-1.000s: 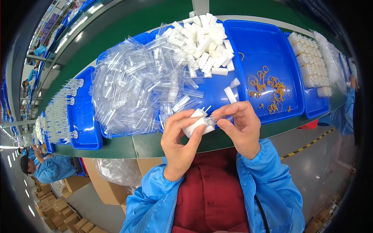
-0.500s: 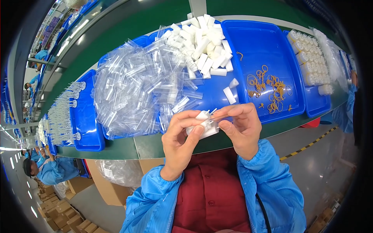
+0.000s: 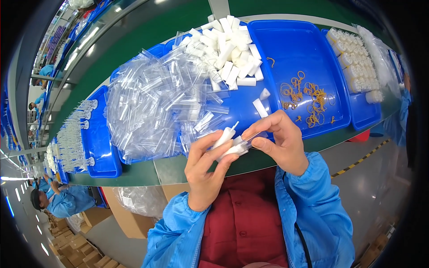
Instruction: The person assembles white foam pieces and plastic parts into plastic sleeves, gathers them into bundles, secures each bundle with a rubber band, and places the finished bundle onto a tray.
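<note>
- Fingers (image 3: 206, 142) of the left hand (image 3: 201, 172) are bent around small white pieces (image 3: 225, 139), gripping them with the thumb closest to the wearer's body.
- The right hand (image 3: 288, 140) comes in from the opposite side, its thumb and index finger pinching a clear plastic sleeve (image 3: 254, 134) whose near end meets the white pieces.
- Both forearms rise from the lower edge in blue sleeves (image 3: 317, 187), wrists bent inward so the fingertips face each other before the chest.
- The white pieces are held up near the front edge of a green counter (image 3: 176, 170), just before a blue tray (image 3: 243, 100) of clear sleeves (image 3: 147, 102) and white cylinders (image 3: 225, 49).
- A thin white rod (image 3: 235, 125) pokes out beyond the left fingers.
- The left fingers cover much of the white pieces, so their number is unclear.
- The sleeve's transparent edges are faint; whether it goes around a white piece or only touches it cannot be told.
- At the far right, a person in blue (image 3: 404, 114) is cut off by the dark rim.
</note>
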Tool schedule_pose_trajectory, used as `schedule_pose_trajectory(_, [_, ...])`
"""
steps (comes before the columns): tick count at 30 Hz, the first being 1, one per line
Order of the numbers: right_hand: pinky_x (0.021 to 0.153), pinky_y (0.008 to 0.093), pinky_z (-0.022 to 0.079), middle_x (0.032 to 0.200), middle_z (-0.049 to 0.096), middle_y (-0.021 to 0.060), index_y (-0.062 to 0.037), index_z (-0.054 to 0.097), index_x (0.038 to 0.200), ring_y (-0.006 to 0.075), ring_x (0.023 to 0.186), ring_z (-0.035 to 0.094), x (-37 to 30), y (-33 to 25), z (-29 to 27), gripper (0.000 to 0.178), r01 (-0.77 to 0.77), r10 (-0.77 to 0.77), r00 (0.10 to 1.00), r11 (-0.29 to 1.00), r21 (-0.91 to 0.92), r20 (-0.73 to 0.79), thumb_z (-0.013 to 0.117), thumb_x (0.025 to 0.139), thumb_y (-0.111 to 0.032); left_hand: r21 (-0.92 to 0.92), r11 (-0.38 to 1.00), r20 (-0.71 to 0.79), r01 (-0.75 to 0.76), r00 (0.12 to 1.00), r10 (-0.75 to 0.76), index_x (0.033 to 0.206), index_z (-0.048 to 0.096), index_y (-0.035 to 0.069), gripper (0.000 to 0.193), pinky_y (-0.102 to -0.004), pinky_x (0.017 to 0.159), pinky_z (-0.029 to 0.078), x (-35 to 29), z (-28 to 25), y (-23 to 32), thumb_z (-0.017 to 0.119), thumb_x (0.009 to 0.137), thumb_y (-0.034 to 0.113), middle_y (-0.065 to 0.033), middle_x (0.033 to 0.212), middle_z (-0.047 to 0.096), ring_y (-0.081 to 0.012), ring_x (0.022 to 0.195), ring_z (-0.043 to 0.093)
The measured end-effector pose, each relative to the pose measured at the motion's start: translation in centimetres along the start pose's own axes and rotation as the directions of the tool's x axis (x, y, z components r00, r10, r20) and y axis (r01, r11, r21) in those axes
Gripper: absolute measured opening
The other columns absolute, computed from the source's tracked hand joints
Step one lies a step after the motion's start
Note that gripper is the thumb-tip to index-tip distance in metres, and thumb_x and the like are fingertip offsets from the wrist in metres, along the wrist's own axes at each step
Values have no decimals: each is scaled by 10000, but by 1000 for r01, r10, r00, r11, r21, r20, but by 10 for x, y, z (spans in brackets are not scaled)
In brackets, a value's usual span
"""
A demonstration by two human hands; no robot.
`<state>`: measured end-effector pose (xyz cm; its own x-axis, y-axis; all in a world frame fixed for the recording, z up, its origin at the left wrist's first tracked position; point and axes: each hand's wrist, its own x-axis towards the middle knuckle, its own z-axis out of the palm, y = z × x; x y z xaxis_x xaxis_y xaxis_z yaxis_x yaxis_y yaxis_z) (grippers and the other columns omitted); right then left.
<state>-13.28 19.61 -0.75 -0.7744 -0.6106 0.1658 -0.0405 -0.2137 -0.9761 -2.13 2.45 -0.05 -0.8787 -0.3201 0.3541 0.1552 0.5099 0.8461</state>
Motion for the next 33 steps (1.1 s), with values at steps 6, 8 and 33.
schedule_pose_trajectory(6, [888,285,526,1089,678,119,0,559,1113,162,1019,654,-1,0,3,201,-67,66,998,996,59,14,663,964,-85,-29,1000,26,11,1000,-10,1114,735,14,278,-328,885,551,-1,2,0,752,839,-24,-157,1252,605,-263,1089,650])
schedule_pose_trajectory(8, [891,283,525,1103,680,122,1,556,1128,160,1023,654,-1,-4,1,207,-91,90,996,994,68,15,655,971,-91,-71,996,34,56,998,-54,1120,733,15,270,-329,885,551,0,1,-1,740,853,-21,-155,1254,604,-262,1096,648])
schedule_pose_trajectory(33, [970,327,480,1107,716,112,-20,537,1244,180,1072,646,-13,-16,13,522,-25,17,999,983,-180,-47,812,800,-2,-206,971,107,124,989,-104,1115,696,-5,284,-368,966,506,-8,5,-10,762,839,5,-177,1309,571,-285,1173,601])
